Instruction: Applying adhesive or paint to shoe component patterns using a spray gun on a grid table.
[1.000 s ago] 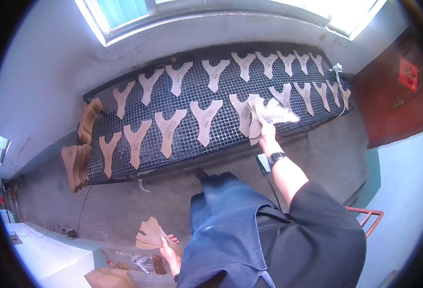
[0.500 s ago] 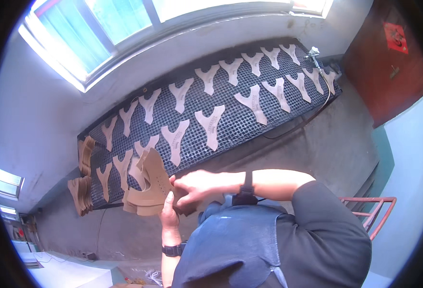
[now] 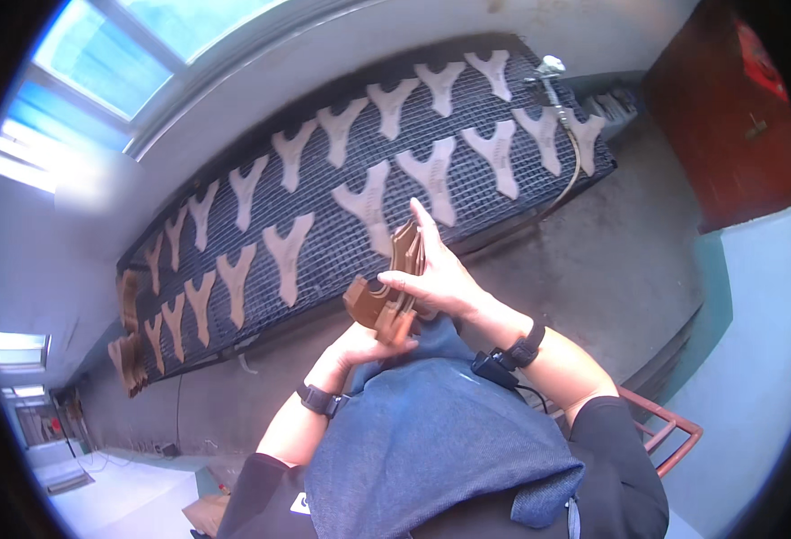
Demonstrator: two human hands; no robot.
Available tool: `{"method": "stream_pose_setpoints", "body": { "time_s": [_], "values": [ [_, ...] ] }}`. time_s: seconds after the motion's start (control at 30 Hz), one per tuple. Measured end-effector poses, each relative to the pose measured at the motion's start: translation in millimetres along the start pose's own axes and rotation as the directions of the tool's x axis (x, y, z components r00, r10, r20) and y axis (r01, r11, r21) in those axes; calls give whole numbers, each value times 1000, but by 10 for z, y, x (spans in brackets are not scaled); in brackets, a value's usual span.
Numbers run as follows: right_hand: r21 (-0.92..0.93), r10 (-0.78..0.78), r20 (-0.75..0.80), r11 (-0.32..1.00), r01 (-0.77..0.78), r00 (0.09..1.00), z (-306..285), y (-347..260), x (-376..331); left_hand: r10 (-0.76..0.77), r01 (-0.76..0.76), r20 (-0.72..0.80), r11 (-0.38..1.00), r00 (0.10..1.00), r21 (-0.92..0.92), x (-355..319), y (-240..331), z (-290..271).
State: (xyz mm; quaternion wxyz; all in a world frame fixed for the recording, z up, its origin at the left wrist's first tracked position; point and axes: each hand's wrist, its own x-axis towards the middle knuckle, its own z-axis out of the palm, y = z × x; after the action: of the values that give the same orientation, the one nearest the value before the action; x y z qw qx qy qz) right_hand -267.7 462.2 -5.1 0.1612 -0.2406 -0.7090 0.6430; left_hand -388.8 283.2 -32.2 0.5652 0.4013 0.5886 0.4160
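A stack of brown Y-shaped cut pieces is held in front of my body, turned on edge. My right hand is closed around its far right end, thumb across the near side. Below, my left hand grips the lower end, its fingers partly smeared by motion. Whether the pieces are leather or another sheet material I cannot tell. Just beyond my hands, pale Y-shaped pieces lie flat in two rows on a black mesh table.
More brown stacks stand at the table's left end. A spray gun with a hose rests at the right end, the hose hanging over the edge. A red metal frame stands right of me; a brown door is beyond.
The brown stack has moved to the right and been tipped on edge. My right hand has shifted from its near right side to its far end. The view has shifted too.
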Motion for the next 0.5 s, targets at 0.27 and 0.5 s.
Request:
{"method": "stream_pose_setpoints", "body": {
  "time_s": [0.27,0.5],
  "values": [
    [-486,-243,-174,864,131,954,-1745,176,256,168,-164,64,984,984,-65,1778,287,240],
    [-34,203,-680,951,-307,704,-3928,924,664,60,-60,-8,963,998,-261,2759,619,372]
  ]
}}
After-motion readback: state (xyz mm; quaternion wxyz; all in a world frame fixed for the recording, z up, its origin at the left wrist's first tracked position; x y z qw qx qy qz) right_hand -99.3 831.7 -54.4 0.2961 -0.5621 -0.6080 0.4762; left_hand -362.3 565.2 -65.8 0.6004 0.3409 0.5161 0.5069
